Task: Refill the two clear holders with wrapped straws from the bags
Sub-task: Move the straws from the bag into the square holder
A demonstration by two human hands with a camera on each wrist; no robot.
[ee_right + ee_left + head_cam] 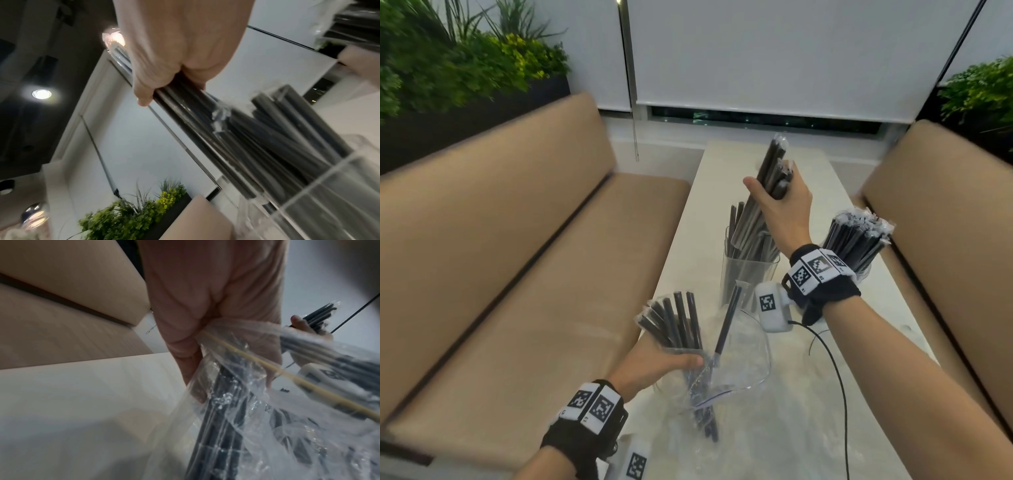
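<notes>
My right hand [777, 197] grips a bundle of black wrapped straws [774, 161] tilted over the nearer clear holder [748, 270]; their lower ends reach in among the straws standing there. In the right wrist view the fingers [144, 95] curl round the straws [185, 102] above the holder [329, 186]. A second clear holder [859, 240], packed full of straws, stands to the right, partly hidden by my wrist. My left hand [674, 363] grips the clear plastic bag [739, 373] near its mouth, with several straws [678, 318] sticking up. The bag [236, 410] shows crumpled below the left hand [185, 345].
The narrow white table [722, 178] runs between two tan benches, one left [517, 274] and one right [945, 205]. A black cable [837, 373] trails from my right wrist over the table. Planters with green plants [448, 68] stand behind the benches.
</notes>
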